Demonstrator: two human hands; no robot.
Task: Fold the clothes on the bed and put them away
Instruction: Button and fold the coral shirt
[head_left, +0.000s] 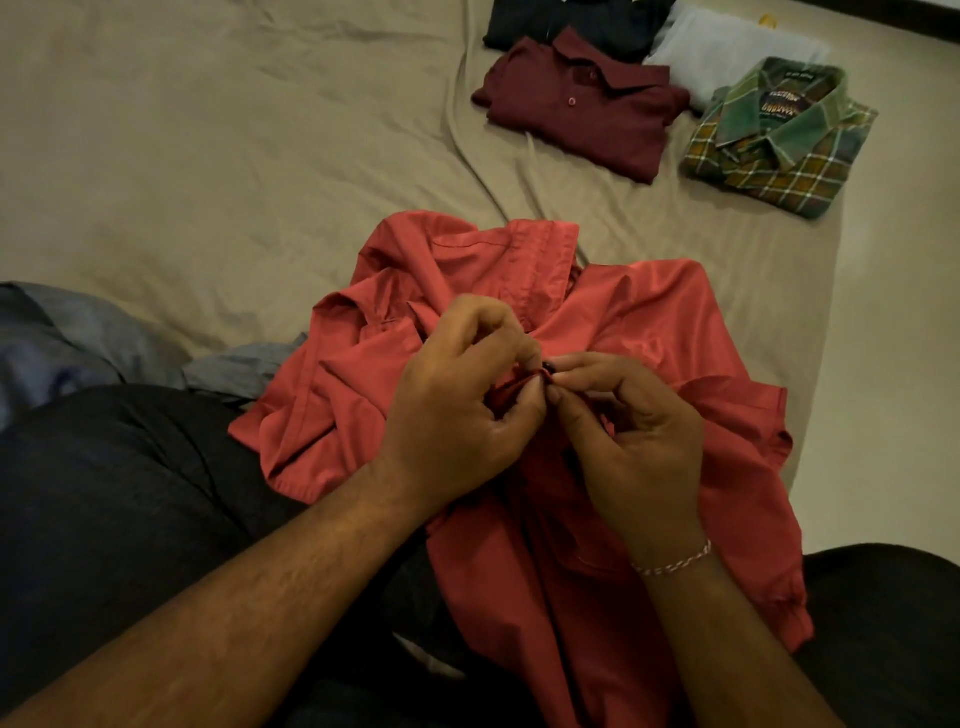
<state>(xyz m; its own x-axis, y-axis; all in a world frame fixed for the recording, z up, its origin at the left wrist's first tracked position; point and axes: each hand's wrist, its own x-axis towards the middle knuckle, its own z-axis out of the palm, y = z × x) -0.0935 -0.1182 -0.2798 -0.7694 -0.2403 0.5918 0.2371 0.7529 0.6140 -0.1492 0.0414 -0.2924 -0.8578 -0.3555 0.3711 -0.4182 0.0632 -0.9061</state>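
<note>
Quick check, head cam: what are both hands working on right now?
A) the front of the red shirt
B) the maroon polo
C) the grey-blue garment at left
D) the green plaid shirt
A: the left hand and right hand both pinch the front edge of the red shirt at a dark button, while the folded shirts lie untouched farther up the bed.

1. Red shirt: thin woven cloth, smooth, faint sheen, creased.
2. Button: small, dark, glossy.
3. Bedsheet: beige cloth, matt, softly wrinkled.
4. Maroon polo: matt knit cloth, glossy buttons.
5. Checked shirt: green-and-mustard woven cloth, matt, slightly brushed look.
6. Bracelet: pale, twisted cord or chain; material unclear.
7. Grey-blue garment: soft matt cloth.
</note>
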